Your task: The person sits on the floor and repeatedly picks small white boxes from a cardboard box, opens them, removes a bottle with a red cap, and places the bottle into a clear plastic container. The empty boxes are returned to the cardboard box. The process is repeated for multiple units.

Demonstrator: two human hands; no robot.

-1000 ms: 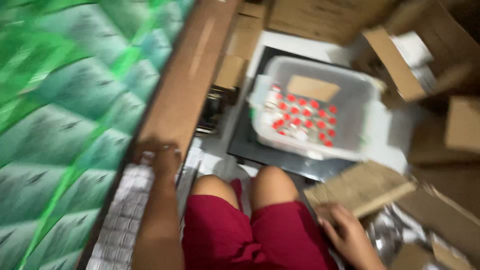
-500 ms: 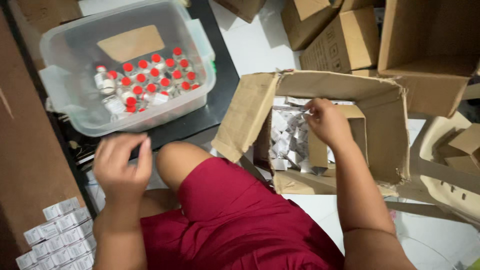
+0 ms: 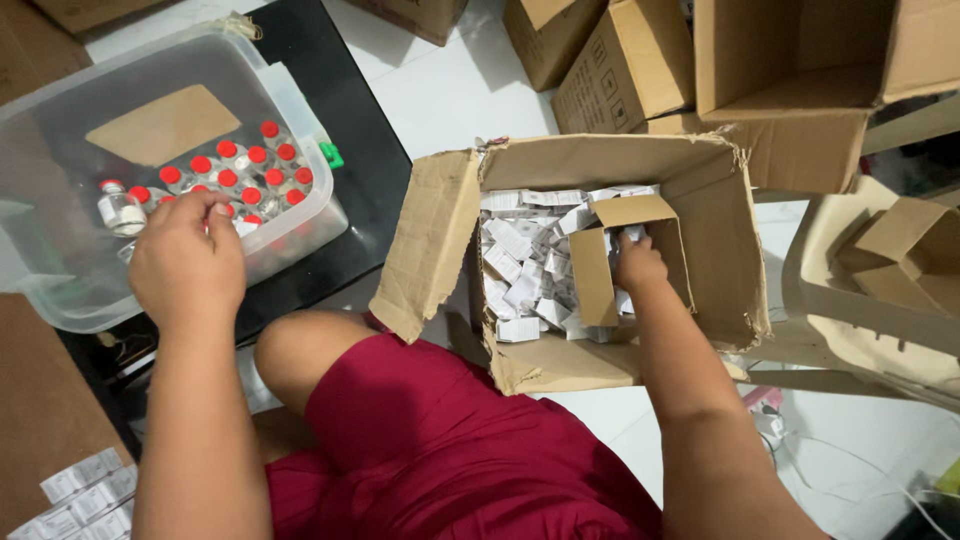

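Red-capped vials (image 3: pixel 240 170) under left hand (image 3: pixel 187 262).

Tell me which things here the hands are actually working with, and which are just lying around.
In use:
left hand over the red-capped vials in the clear plastic tub
right hand inside the open cardboard box among small white cartons

Lying about:
stacked closed cardboard boxes
white carton rows at lower left
black mat

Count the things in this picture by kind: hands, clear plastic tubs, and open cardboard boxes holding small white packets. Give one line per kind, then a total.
Hands: 2, left hand and right hand
Clear plastic tub: 1
Open box of white packets: 1
Total: 4
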